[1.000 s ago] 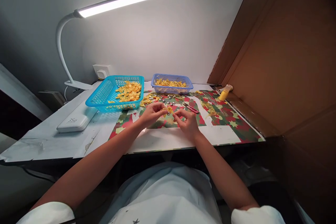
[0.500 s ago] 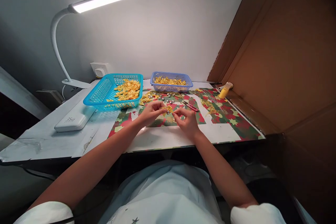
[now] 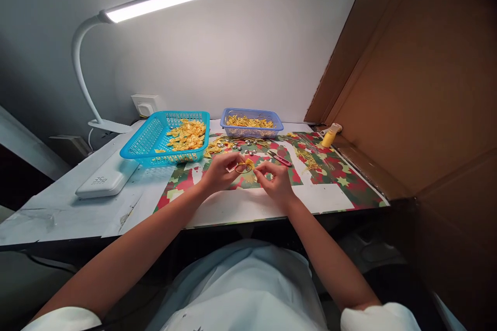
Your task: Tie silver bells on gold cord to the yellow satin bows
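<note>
My left hand (image 3: 222,171) pinches a thin gold cord loop (image 3: 243,169), which stands out in an oval from the fingertips. Joined to it or touching it is a small yellow-gold ribbon bow (image 3: 250,164), with a bit of silver at its middle. My right hand (image 3: 275,181) has thumb and forefinger closed at the bow's right edge. Just beyond my hands, several small silver bells (image 3: 248,143) lie loose beside yellow ribbon pieces (image 3: 214,148). To the right of them rest red-handled thread snips (image 3: 280,159).
A turquoise basket (image 3: 145,134) with yellow bows and a purple basket (image 3: 252,133) with gold cords stand at the back. Gold cord bits (image 3: 308,159) and a yellow thread spool (image 3: 329,137) are right, near a cardboard wall (image 3: 411,88). A white power bank (image 3: 106,180) lies left.
The cord loop has swung open into view between my hands, and the bow has turned. Both hands stay close together; the whole view has shifted slightly.
</note>
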Motion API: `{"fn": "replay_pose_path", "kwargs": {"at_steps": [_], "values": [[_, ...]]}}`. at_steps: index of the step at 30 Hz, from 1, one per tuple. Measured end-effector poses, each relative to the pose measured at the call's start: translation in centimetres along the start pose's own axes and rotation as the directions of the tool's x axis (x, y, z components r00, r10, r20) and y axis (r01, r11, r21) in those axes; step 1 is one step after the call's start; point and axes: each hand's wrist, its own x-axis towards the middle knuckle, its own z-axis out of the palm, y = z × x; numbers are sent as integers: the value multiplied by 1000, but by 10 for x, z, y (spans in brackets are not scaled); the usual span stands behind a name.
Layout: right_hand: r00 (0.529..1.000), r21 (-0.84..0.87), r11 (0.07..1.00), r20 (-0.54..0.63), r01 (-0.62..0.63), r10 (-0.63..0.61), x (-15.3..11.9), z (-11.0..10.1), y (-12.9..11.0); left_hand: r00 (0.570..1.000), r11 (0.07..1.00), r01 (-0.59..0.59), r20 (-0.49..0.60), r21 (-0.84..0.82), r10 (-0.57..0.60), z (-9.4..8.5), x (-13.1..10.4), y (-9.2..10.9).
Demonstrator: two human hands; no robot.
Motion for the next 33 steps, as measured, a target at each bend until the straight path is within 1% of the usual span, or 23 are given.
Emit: {"fn": "replay_pose_path", "kwargs": {"at_steps": [2,5,7,11,13,19,24,27,33], "values": [[1000,12,1000,-1,10,-10,0,-1,0,997,993,-72,-16,92,74,0,-2,3],[1000,20,1000,-10,17,-17,-1,-2,0,990,978,-131,-32,162,138,0,-3,7],[1000,21,1000,-14,20,-19,-1,-2,0,988,973,-142,-42,182,152,1,-3,9],[999,17,999,-18,39,-38,-1,-2,1,989,974,-134,-42,184,144,1,-3,10],[999,16,999,-19,41,-40,-2,-1,1,984,971,-159,-53,181,171,0,-4,9],[998,16,999,-36,44,-43,-2,-2,1,953,924,-274,-56,266,298,0,-4,7],[996,44,996,-54,79,-76,-3,-3,2,893,861,-409,-60,304,446,0,-3,8],[994,38,995,-63,89,-87,-3,-3,2,885,851,-425,-54,309,462,0,-3,7],[994,17,995,-49,99,-98,-3,-3,2,892,860,-417,-46,295,449,1,-3,7]]}}
